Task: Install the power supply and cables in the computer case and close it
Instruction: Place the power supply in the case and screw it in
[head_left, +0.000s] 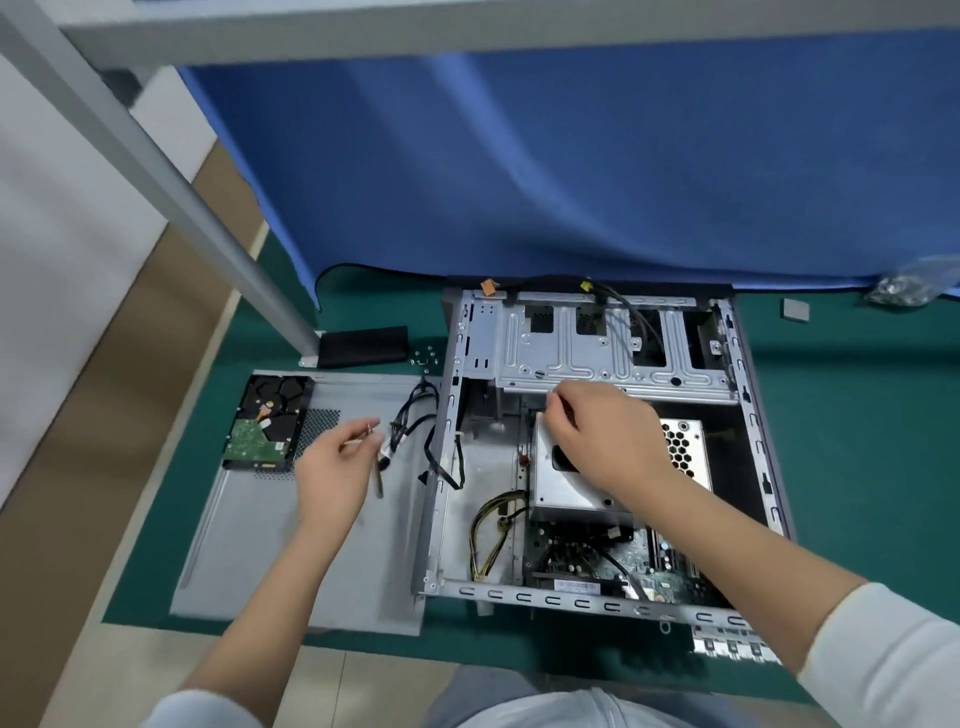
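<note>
The silver, honeycomb-vented power supply (618, 462) sits inside the open case (597, 447) under the right hand (597, 436) (fingers pinched, contents unclear), the left hand (332, 462) at nine o'clock pinching a screwdriver (378, 467).

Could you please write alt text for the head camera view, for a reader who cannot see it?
A person's right hand reaches over the power supply inside an open computer case lying on a green mat. The left hand holds a small tool above the removed side panel, where a hard drive rests.
</note>
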